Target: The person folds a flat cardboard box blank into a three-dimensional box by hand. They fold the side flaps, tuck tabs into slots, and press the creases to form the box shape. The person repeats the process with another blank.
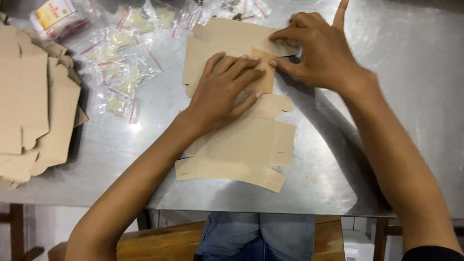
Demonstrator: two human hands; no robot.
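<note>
A flat brown cardboard box blank lies on the metal table in front of me. My left hand presses flat on its middle, fingers spread toward a small flap. My right hand rests on the far part of the blank, its fingers pinching the folded far panel and the small flap's edge, with one finger sticking up.
A stack of unfolded cardboard blanks sits at the table's left edge. Several small clear zip bags with pale contents are scattered at the far left. A packet with a yellow and red label lies at the far corner. A wooden bench stands below.
</note>
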